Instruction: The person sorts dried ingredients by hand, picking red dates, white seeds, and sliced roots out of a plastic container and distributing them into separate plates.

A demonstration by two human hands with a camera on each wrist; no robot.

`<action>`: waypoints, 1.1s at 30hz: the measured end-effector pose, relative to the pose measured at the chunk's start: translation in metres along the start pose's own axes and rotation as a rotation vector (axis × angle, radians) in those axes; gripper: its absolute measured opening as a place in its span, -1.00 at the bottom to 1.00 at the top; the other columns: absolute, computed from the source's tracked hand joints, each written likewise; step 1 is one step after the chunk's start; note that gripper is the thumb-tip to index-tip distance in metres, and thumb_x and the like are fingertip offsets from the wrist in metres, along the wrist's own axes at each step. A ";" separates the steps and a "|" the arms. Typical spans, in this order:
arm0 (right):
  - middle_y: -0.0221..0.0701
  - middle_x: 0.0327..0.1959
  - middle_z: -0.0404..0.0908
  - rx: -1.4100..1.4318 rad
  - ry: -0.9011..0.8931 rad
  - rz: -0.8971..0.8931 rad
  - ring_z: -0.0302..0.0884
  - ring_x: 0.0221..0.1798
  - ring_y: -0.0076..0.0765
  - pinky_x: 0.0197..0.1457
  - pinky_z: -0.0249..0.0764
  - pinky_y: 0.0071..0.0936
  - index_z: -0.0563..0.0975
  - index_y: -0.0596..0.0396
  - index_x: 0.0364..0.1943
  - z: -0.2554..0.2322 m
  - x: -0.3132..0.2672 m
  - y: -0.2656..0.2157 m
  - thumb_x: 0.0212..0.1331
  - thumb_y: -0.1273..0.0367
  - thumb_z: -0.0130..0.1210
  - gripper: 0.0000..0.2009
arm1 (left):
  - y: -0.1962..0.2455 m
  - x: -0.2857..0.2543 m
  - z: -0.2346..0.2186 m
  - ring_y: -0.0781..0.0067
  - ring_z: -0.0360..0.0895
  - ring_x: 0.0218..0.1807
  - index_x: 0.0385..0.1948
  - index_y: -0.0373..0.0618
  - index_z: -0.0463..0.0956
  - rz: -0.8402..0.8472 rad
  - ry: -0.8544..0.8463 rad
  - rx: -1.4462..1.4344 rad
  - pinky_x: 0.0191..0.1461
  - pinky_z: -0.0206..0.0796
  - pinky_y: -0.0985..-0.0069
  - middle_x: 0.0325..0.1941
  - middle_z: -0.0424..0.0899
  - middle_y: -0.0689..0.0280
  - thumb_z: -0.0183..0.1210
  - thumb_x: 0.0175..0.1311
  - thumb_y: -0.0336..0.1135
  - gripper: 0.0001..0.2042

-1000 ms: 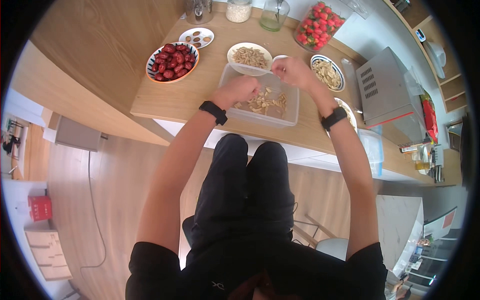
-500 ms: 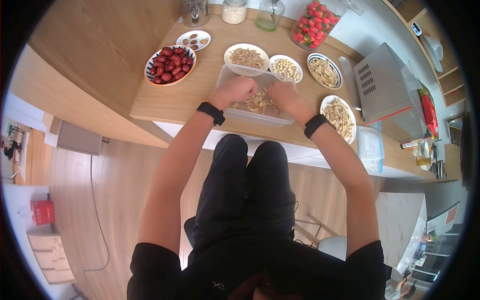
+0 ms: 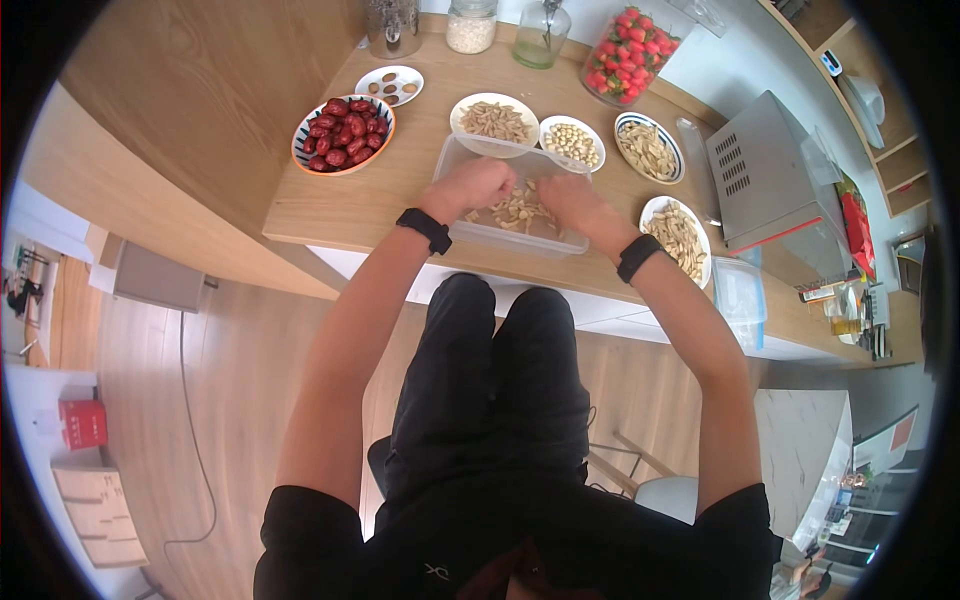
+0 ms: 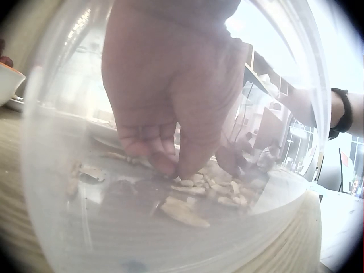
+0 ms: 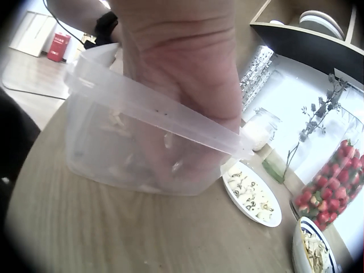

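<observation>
A clear plastic tub (image 3: 510, 238) holds loose pale pieces (image 3: 517, 212). Inside its left part is my left hand (image 3: 472, 187), fingers bent and thumb tip close to the index finger. In the left wrist view that hand (image 4: 176, 85) points down at the pale pieces (image 4: 185, 212); whether something is between the tips is unclear. My right hand (image 3: 572, 203) reaches over the tub's right side, near the left one. The right wrist view has this hand (image 5: 190, 74) behind the cloudy tub wall (image 5: 136, 108), its fingertips blurred, their hold hidden.
Behind the tub stand a plate of thin pieces (image 3: 497, 120) and a dish of round cream pieces (image 3: 572, 144). A bowl of red dates (image 3: 345, 136) is left. Two dishes of slices (image 3: 646, 150), (image 3: 676, 238) and a grey appliance (image 3: 765, 185) are right; a strawberry container (image 3: 627, 58) stands behind.
My right hand has come down and left from the tub's back right edge into the tub, uncovering the dish of round pieces. The left hand has hardly moved.
</observation>
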State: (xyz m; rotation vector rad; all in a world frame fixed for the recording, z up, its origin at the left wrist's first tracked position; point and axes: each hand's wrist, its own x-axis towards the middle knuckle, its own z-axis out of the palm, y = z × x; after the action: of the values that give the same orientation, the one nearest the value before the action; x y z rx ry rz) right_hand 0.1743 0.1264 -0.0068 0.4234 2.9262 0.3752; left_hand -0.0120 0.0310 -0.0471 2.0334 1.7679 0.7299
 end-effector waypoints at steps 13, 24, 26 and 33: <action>-0.07 -0.36 0.64 0.348 0.026 -0.119 0.62 -0.17 0.07 -0.12 0.55 -0.13 0.58 0.16 -0.36 -0.030 0.000 0.024 -0.03 0.53 0.15 -0.89 | -0.001 0.001 0.001 0.07 0.60 -0.37 -0.49 -0.19 0.58 0.000 -0.019 0.073 -0.28 0.42 0.28 -0.48 0.65 0.10 0.17 -0.01 -0.48 -0.95; -0.09 -0.40 0.64 0.086 -0.043 -0.053 0.65 -0.23 0.08 -0.19 0.60 -0.14 0.61 0.18 -0.36 -0.005 -0.002 0.003 0.05 0.47 0.10 -0.89 | 0.006 -0.003 -0.005 -0.01 0.57 -0.31 -0.54 -0.14 0.52 0.007 0.004 0.021 -0.26 0.38 0.19 -0.46 0.62 0.09 0.15 -0.03 -0.43 -0.97; -0.08 -0.40 0.64 0.101 -0.076 -0.055 0.65 -0.24 0.07 -0.18 0.59 -0.12 0.61 0.17 -0.36 -0.006 -0.001 0.004 0.04 0.48 0.11 -0.89 | 0.008 -0.003 -0.005 -0.01 0.56 -0.32 -0.55 -0.14 0.52 -0.025 -0.018 0.017 -0.26 0.38 0.19 -0.47 0.61 0.09 0.15 -0.03 -0.44 -0.98; -0.14 -0.39 0.66 0.275 -0.055 -0.107 0.64 -0.28 -0.01 -0.24 0.55 -0.21 0.60 0.11 -0.32 -0.032 0.010 0.019 -0.03 0.47 0.18 -0.85 | 0.007 -0.003 -0.005 -0.01 0.56 -0.33 -0.57 -0.14 0.50 0.030 0.010 0.015 -0.28 0.36 0.18 -0.47 0.60 0.10 0.14 -0.04 -0.44 -0.98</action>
State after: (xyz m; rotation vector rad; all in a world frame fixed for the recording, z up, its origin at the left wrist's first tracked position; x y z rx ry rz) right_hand 0.1637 0.1398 0.0280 0.3029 2.9379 -0.0544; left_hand -0.0093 0.0265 -0.0394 2.0741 1.7571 0.7395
